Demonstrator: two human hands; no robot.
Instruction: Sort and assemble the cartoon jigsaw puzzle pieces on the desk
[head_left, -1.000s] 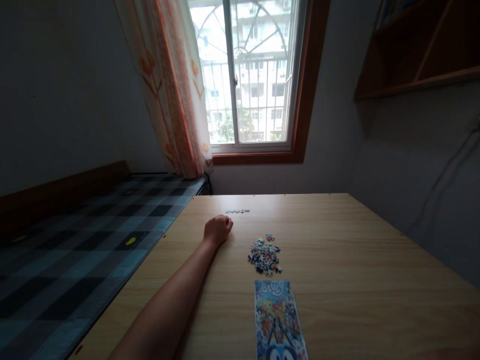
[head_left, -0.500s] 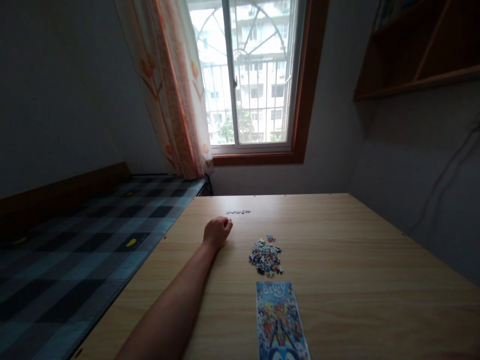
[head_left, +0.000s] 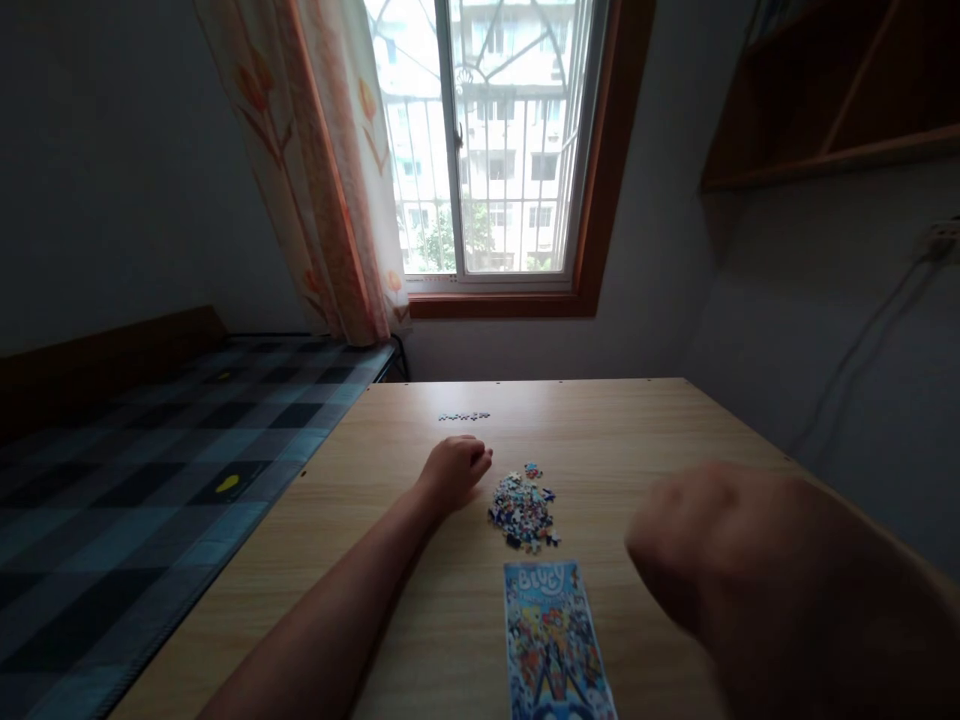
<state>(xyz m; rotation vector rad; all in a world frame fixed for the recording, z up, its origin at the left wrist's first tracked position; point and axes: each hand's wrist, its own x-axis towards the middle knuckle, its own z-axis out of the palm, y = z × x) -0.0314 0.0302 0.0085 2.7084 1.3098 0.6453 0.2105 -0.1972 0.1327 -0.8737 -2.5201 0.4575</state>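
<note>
My left hand (head_left: 454, 472) rests low over the wooden table with its fingers curled closed. Whatever may be inside the fingers is hidden. Just to its right lies a loose pile of small jigsaw puzzle pieces (head_left: 521, 512), with a small cluster of pieces (head_left: 532, 469) at its far edge. Beyond the left hand stretches a short row of puzzle pieces (head_left: 464, 416). At the right, close to the camera, my right hand (head_left: 720, 540) is raised and smeared by motion, so its fingers cannot be made out. Between the two forearms lies a colourful Bluey picture sheet or box (head_left: 553, 640).
The light wooden table (head_left: 420, 640) fills the front. On the left is a bed with a checked cover (head_left: 187, 520). A curtain (head_left: 322, 180) hangs beside the barred window (head_left: 517, 150). A wooden shelf (head_left: 832, 150) is fixed at the upper right.
My left hand has moved right, closer to the pile. My right hand has come into view from the lower right. The camera view has shifted slightly.
</note>
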